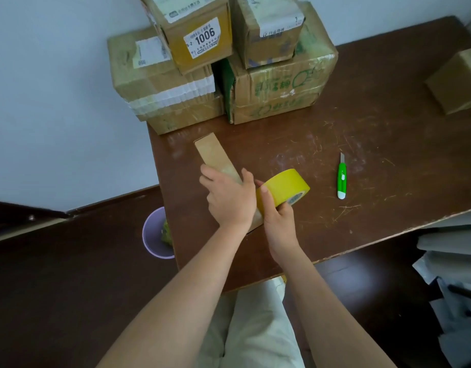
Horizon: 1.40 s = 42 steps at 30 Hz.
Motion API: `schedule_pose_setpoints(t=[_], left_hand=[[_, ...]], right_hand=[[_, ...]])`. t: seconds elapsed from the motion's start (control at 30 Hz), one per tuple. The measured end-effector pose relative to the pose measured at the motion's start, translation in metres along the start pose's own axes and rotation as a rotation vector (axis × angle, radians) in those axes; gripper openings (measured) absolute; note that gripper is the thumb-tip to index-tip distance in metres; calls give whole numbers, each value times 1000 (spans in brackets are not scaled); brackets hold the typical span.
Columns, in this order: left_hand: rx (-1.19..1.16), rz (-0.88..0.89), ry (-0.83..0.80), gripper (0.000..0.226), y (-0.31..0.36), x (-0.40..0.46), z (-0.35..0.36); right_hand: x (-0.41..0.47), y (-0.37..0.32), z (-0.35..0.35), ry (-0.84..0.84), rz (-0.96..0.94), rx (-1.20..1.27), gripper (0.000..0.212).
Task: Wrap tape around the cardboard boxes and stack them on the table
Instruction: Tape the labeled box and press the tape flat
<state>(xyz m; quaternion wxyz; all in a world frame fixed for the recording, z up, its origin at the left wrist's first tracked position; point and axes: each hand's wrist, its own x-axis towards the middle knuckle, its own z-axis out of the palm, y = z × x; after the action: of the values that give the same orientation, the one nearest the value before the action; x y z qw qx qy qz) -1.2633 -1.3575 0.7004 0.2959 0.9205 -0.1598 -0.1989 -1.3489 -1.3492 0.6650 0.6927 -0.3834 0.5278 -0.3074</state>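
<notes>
brown table point(361, 128): left hand point(229, 197) grips flat box point(215, 155); right hand point(275, 208) clutches yellow tape roll point(284, 184).

Scratched wooden table point(361, 144), glossy tape roll point(284, 185)

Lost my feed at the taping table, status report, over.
Left hand gripping narrow cardboard box. Right hand holding yellow tape roll against it. Green utility knife lies clear, right of work.

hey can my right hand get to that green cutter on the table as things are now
Probably yes, once freed: the right hand grips the yellow tape roll, and only bare table lies between it and the green cutter.
</notes>
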Motion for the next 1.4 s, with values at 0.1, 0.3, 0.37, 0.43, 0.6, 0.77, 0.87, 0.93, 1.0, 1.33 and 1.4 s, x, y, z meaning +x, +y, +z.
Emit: schedule_pose_setpoints(t=[0.1,0.3,0.37,0.43,0.6,0.77,0.87,0.93,1.0,1.33,1.4], left_hand=[[50,31,3,68,3,0,1],[-117,23,-62,58,-12,14,-3],[-392,0,-143,52,-21,23,-3],[-576,-31,-234,49,-28,28,0],[-470,-2,-291,59,-41,29,11],[218,652,0,62,-55,32,6],[438,767,-165,49,-74,33,14],[540,781,-175,53,-80,27,20],[547,808,-154,53,-75,24,25],[244,772,-710,111,-15,49,29],[332,829,-704,106,-5,54,31]], right_hand=[[-4,-2,3,38,100,69,28],[-4,-21,-5,-69,100,83,48],[-6,-28,-10,-126,-30,76,60],[-8,-35,-14,-201,-134,55,67],[-3,-39,-22,-228,-46,2,54],[4,-34,-26,-279,-54,-104,44],[15,-36,-38,-248,-197,-328,38],[20,-42,-50,-249,-241,-469,36],[25,-46,-61,-248,-186,-451,38],[26,-36,-65,-196,-242,-379,41],[26,-34,-65,-189,-311,-423,30]])
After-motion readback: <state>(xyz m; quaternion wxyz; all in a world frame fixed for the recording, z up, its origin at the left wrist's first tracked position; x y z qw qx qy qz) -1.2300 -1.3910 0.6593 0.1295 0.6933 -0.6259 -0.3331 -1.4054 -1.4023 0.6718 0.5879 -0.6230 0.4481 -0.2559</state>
